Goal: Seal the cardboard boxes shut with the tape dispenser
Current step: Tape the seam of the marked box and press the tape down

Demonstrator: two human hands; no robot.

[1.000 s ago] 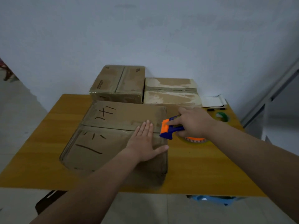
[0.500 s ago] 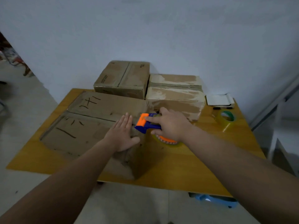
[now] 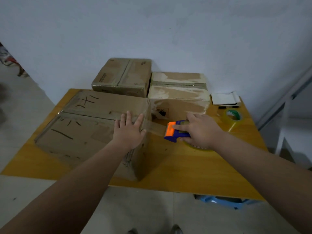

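Your L hand (image 3: 129, 132) lies fingers-spread on the cardboard box (image 3: 87, 130), R hand (image 3: 200, 130) grips the tape dispenser (image 3: 175, 131): pull off-axis & the taut tape (image 3: 157, 126) may wrinkle or lift.

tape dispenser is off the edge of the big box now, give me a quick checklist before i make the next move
1. Left hand flat on the big box, pressing the flaps down: ok.
2. Right hand has a full grip on the tape dispenser: ok.
3. Tape strip runs unbroken from the box edge to the dispenser: ok.
4. Strip stuck down onto the box's right side: not ok, it spans the air.
5. Tape bonded along the whole top seam: cannot tell, too dim.
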